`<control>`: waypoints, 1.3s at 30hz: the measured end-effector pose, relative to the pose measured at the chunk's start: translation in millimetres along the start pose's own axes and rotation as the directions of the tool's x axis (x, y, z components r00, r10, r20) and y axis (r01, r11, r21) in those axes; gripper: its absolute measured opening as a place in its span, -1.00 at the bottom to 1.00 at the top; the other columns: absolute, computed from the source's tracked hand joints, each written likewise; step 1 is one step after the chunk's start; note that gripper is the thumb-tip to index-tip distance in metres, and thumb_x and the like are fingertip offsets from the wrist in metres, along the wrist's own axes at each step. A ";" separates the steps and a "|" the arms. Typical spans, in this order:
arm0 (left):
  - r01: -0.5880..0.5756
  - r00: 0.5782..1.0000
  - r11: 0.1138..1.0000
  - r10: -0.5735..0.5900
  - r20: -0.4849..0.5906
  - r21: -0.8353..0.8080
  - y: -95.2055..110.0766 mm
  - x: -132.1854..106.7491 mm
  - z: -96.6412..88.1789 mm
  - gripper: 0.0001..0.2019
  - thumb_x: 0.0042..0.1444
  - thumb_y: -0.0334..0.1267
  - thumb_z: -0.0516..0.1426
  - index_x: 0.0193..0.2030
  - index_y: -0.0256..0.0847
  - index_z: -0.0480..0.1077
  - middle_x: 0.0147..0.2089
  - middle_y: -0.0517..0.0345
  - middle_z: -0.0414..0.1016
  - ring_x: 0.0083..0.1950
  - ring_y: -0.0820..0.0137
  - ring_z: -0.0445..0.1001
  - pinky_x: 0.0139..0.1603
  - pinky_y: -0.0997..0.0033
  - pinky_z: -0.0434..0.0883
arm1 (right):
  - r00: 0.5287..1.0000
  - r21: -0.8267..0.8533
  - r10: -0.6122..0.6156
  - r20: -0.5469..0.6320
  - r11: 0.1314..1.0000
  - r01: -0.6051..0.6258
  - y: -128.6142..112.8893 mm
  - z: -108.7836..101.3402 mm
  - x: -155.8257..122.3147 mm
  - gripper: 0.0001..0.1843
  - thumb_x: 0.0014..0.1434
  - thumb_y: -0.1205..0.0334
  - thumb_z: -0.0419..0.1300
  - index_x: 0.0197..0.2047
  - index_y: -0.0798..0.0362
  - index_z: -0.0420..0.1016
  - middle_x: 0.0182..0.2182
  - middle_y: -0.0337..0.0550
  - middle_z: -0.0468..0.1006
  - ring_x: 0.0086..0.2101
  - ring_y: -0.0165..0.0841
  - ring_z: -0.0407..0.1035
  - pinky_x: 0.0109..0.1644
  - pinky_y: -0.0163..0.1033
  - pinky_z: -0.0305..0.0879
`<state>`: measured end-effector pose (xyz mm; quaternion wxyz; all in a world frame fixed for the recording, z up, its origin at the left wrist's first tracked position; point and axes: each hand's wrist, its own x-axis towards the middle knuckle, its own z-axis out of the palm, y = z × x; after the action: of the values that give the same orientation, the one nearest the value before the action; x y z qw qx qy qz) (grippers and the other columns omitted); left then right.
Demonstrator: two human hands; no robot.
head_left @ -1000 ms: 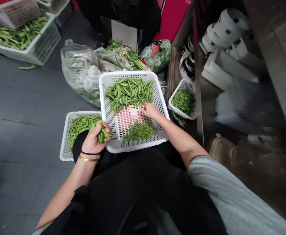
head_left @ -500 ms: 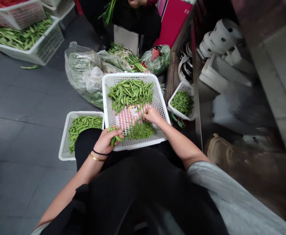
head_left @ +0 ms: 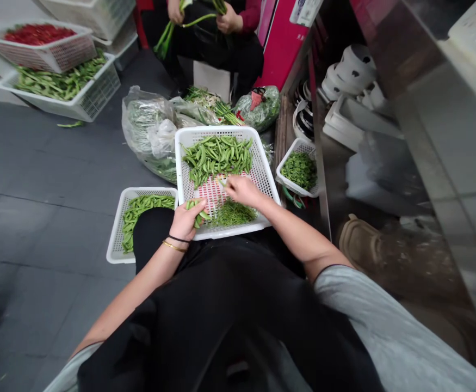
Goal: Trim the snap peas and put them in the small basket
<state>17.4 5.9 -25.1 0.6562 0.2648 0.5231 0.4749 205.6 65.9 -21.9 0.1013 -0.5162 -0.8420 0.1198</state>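
My left hand [head_left: 185,220] is closed around a few green pea pods [head_left: 199,216] at the near edge of a white plastic mesh basket [head_left: 217,132] resting on my lap. My right hand [head_left: 241,190] is over the basket's red-and-white middle, its fingertips pinching a thin green strip [head_left: 221,181]. A heap of pea pods [head_left: 217,159] fills the basket's far half. A small pile of fine green trimmings [head_left: 233,214] lies just beyond my left hand. Another white basket [head_left: 115,239] holding pods [head_left: 143,209] sits to my left.
A seated person's hands [head_left: 229,20] hold green stalks straight ahead. Bags of greens [head_left: 148,128] lie on the floor. Baskets of red chillies [head_left: 37,34] and beans [head_left: 60,81] stand back left. A small basket of greens [head_left: 298,170] stands right, beside a steel shelf [head_left: 317,147].
My left hand has moved right, from over the left basket to the near edge of the lap basket. My right hand has shifted slightly left. The view has tilted up, showing more of the seated person.
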 end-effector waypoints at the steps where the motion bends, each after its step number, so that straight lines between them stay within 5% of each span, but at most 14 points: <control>1: -0.031 0.999 0.999 0.031 -0.013 0.011 -1.0 1.2 1.2 -0.64 -0.30 -0.18 0.37 -0.37 -0.35 0.44 -0.61 0.23 0.41 -0.67 0.56 0.29 -0.71 0.59 0.21 | 0.997 -0.058 -0.070 0.024 0.996 0.071 -15.9 -0.5 -11.8 -0.77 0.23 0.22 0.02 -0.28 0.18 0.43 -0.36 -0.06 0.50 -0.40 -0.39 0.29 -0.34 -0.33 0.12; 4: -0.114 0.993 0.992 0.115 -0.028 0.064 -3.2 2.4 2.9 -0.67 -0.38 -0.27 0.39 -0.45 -0.34 0.43 -0.61 0.25 0.40 -0.62 0.56 0.32 -0.60 0.58 0.29 | 0.988 -0.106 -0.150 0.025 0.983 0.152 -54.9 -2.0 -44.8 -0.70 0.27 0.19 -0.07 -0.21 0.18 0.41 -0.32 0.02 0.48 -0.43 -0.36 0.29 -0.41 -0.30 0.12; 7: -0.072 0.997 0.996 0.070 0.035 0.061 -5.1 -1.1 1.8 -0.72 -0.36 -0.31 0.38 -0.49 -0.34 0.42 -0.65 0.26 0.36 -0.63 0.55 0.31 -0.62 0.56 0.27 | 0.973 0.145 -0.231 -0.004 0.962 0.229 -64.0 -7.1 -61.1 -0.77 0.27 0.22 -0.06 -0.28 0.10 0.38 -0.36 -0.08 0.47 -0.40 -0.40 0.30 -0.33 -0.33 0.18; 11: 0.078 0.991 0.995 -0.071 0.113 -0.055 -6.1 3.5 12.5 -0.78 -0.24 -0.29 0.33 -0.48 -0.32 0.39 -0.66 0.21 0.35 -0.66 0.53 0.29 -0.71 0.58 0.11 | 0.983 0.488 -0.186 0.005 0.858 0.159 -44.3 -4.1 -44.0 -0.85 0.22 0.24 -0.01 -0.36 0.07 0.30 -0.42 -0.22 0.43 -0.40 -0.45 0.28 -0.27 -0.37 0.18; 16: 0.117 0.991 0.986 -0.108 0.077 -0.120 22.6 43.0 28.2 -0.84 -0.09 -0.33 0.24 -0.49 -0.26 0.30 -0.64 0.27 0.31 -0.64 0.59 0.25 -0.70 0.63 0.03 | 0.995 0.510 -0.092 -0.047 0.854 0.104 -18.9 4.7 7.8 -0.88 0.13 0.29 0.01 -0.29 0.12 0.32 -0.32 -0.15 0.44 -0.29 -0.39 0.30 -0.18 -0.30 0.20; 18: 0.098 0.990 0.978 -0.078 0.113 -0.183 45.9 52.9 18.3 -0.84 -0.09 -0.38 0.21 -0.53 -0.27 0.26 -0.64 0.28 0.26 -0.65 0.62 0.18 -0.71 0.64 -0.02 | 0.997 0.544 -0.038 -0.070 0.836 0.070 -3.7 -4.6 18.4 -0.84 0.14 0.26 0.01 -0.26 0.13 0.35 -0.31 -0.14 0.46 -0.29 -0.39 0.34 -0.17 -0.29 0.22; 21: 0.082 0.951 0.951 0.015 0.309 -0.298 77.0 46.0 -13.2 -0.90 -0.09 -0.43 0.16 -0.50 -0.27 0.28 -0.65 0.30 0.15 -0.63 0.61 0.14 -0.70 0.64 -0.01 | 0.991 0.589 0.129 -0.033 0.804 -0.084 26.4 -21.4 19.3 -0.80 0.16 0.20 0.01 -0.28 0.14 0.38 -0.43 -0.20 0.46 -0.47 -0.45 0.36 -0.30 -0.32 0.25; 24: -0.006 0.938 0.938 0.126 0.324 -0.346 84.9 23.4 -44.2 -0.95 -0.11 -0.44 0.14 -0.45 -0.24 0.37 -0.66 0.32 0.02 -0.64 0.61 0.07 -0.71 0.63 -0.04 | 0.959 0.537 0.283 0.021 0.806 -0.250 52.6 -22.2 18.5 -0.80 0.15 0.22 0.02 -0.31 0.16 0.40 -0.56 -0.25 0.43 -0.58 -0.47 0.34 -0.36 -0.33 0.26; 27: 0.002 0.954 0.950 0.091 0.284 -0.312 71.5 6.6 -59.8 -0.91 -0.18 -0.39 0.19 -0.44 -0.20 0.40 -0.66 0.30 0.04 -0.64 0.59 0.06 -0.72 0.63 -0.02 | 0.938 0.384 0.342 0.062 0.859 -0.339 61.4 -5.7 29.9 -0.77 0.15 0.27 0.01 -0.29 0.18 0.46 -0.53 -0.19 0.49 -0.48 -0.42 0.41 -0.27 -0.31 0.28; 30: 0.055 0.966 0.949 0.027 0.255 -0.310 56.6 2.6 -63.1 -0.88 -0.22 -0.37 0.21 -0.44 -0.22 0.42 -0.63 0.28 0.09 -0.61 0.58 0.12 -0.70 0.63 0.06 | 0.946 0.148 0.318 0.068 0.934 -0.324 51.1 18.6 49.4 -0.73 0.18 0.32 -0.02 -0.25 0.16 0.50 -0.32 -0.07 0.57 -0.28 -0.34 0.45 -0.16 -0.29 0.28; 33: 0.102 0.967 0.940 -0.016 0.256 -0.326 51.1 3.0 -61.1 -0.86 -0.22 -0.37 0.23 -0.42 -0.24 0.42 -0.60 0.26 0.15 -0.58 0.57 0.17 -0.68 0.63 0.11 | 0.949 -0.078 0.231 0.215 0.973 -0.219 34.4 43.9 65.8 -0.72 0.21 0.35 -0.03 -0.17 0.15 0.49 -0.17 0.02 0.55 -0.15 -0.26 0.43 -0.10 -0.26 0.28; 39: 0.217 0.934 0.935 -0.116 0.337 -0.280 40.9 -1.6 -51.0 -0.83 -0.19 -0.33 0.28 -0.45 -0.26 0.38 -0.62 0.27 0.18 -0.62 0.58 0.17 -0.68 0.63 0.12 | 0.908 -0.201 0.253 0.333 0.960 -0.194 36.5 64.6 67.9 -0.67 0.14 0.47 0.01 -0.04 0.32 0.42 -0.10 0.30 0.48 -0.14 -0.12 0.43 -0.11 -0.15 0.31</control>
<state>-44.6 13.6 -5.8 0.8030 0.1841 0.3507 0.4453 187.2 136.3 -91.3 -0.1098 -0.5858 -0.7884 0.1525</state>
